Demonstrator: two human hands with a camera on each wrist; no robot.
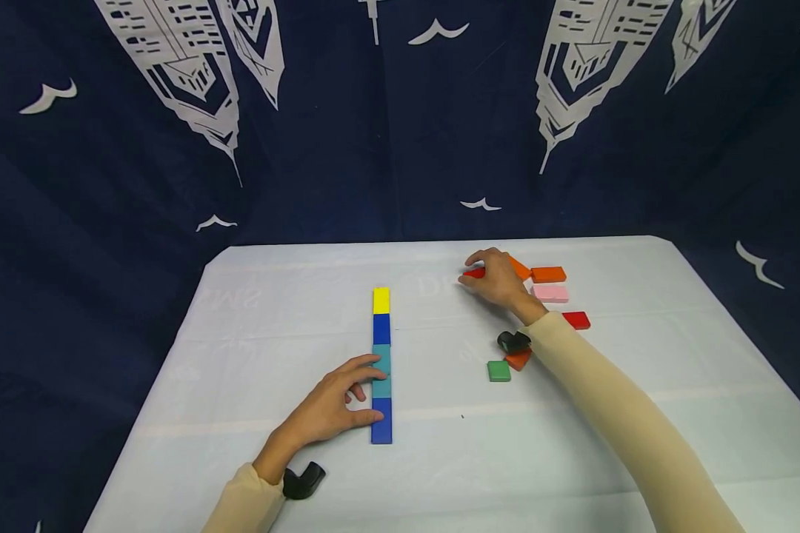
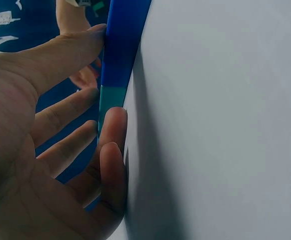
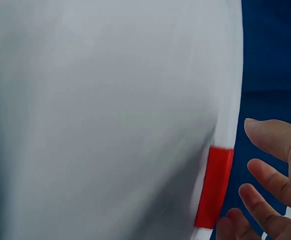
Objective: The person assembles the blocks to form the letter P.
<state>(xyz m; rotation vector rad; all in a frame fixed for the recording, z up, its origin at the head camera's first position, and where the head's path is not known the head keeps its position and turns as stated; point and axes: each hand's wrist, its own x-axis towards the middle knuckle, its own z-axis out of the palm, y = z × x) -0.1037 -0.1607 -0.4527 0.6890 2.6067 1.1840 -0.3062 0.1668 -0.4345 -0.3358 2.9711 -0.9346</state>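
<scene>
A straight row of flat blocks runs away from me in the head view: yellow, blue, teal and, nearest, another blue block. My left hand lies along the row's left side. Its thumb is at the near blue block and its fingers are by the teal part, spread and loosely bent. At the far side, my right hand hovers around a red block. In the right wrist view its fingers are spread, beside the red block without gripping it.
Right of and below my right hand lie orange blocks, a pink block, another red block, an orange-red piece and a green block. A dark patterned cloth hangs behind the white table.
</scene>
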